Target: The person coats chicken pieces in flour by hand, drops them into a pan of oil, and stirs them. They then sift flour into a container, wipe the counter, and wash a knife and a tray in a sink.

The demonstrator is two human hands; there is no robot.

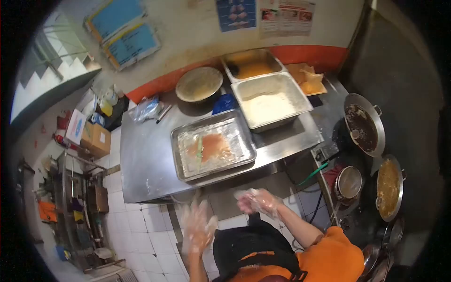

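Note:
Both my hands wear loose clear plastic gloves and are held in front of the steel table's near edge. My left hand (198,226) is raised with its fingers spread, holding nothing. My right hand (258,201) points to the left, its fingers loosely bent and nothing visible in it. Beyond them lies a shallow metal tray (181,165) with a reddish wet patch and a thin green strip, apart from both hands. Behind the tray, a deep steel pan (304,104) holds white powder that looks like flour.
The steel table (143,160) also bears a round bowl (199,84), a pan with orange contents (253,66), a blue bag (224,103) and a clear plastic bag (146,109). To the right are two oil-filled woks (378,141) and a round strainer (350,182). A metal rack (70,202) stands left.

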